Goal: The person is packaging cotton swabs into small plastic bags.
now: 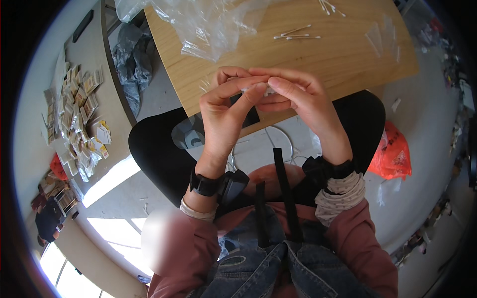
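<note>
A wood-topped desk takes up the upper middle of the view, in front of the person. To the left stands a grey side desk, smaller in view, with a loose heap of small, flat, pale packets on it, some overlapping. A crumpled clear plastic bag lies across the far left part of the wooden desk. On the floor to the right sits a bright orange-red plastic bag; a grey plastic bag is in the gap between the two desks.

The left hand and right hand meet at the near edge of the wooden desk, raised in front of the body, each with a black strap at the wrist. Beyond them, cotton swabs lie in two loose groups on the desktop.

Smallest is a whitish piece between the fingertips: both grips pinch it, thumbs nearly touching. The fingers hide most of it, so its kind cannot be told.
</note>
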Demonstrator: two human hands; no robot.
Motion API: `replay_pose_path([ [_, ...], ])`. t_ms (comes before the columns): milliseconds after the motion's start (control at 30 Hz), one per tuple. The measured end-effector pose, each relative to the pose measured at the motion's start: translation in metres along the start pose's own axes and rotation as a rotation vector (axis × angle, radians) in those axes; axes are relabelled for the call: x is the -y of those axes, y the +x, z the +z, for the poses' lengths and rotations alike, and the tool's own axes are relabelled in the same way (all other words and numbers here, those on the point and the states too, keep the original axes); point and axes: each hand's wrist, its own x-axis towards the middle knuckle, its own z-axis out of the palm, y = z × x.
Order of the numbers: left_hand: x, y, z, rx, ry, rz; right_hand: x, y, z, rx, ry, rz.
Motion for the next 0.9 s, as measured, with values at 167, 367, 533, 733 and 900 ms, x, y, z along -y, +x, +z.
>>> replay_pose_path([
  [167, 0.005, -0.001, 0.002, -0.013, -0.082, 0.012, 0.000, 0.001, 0.003, -0.032, -0.035, -0.047],
  [367, 0.005, -0.004, 0.001, -0.007, -0.087, -0.001, 0.001, 0.001, 0.003, -0.042, -0.009, -0.003],
  [533, 0.002, -0.006, -0.003, 0.065, -0.108, 0.002, 0.002, -0.001, 0.005, -0.033, 0.062, 0.004],
  [733, 0.001, -0.004, -0.004, 0.082, -0.067, 0.019, 0.000, -0.001, 0.004, -0.033, 0.070, 0.003],
  [900, 0.010, -0.004, -0.007, 0.078, -0.074, 0.061, 0.001, 0.000, 0.003, 0.001, -0.019, 0.001],
])
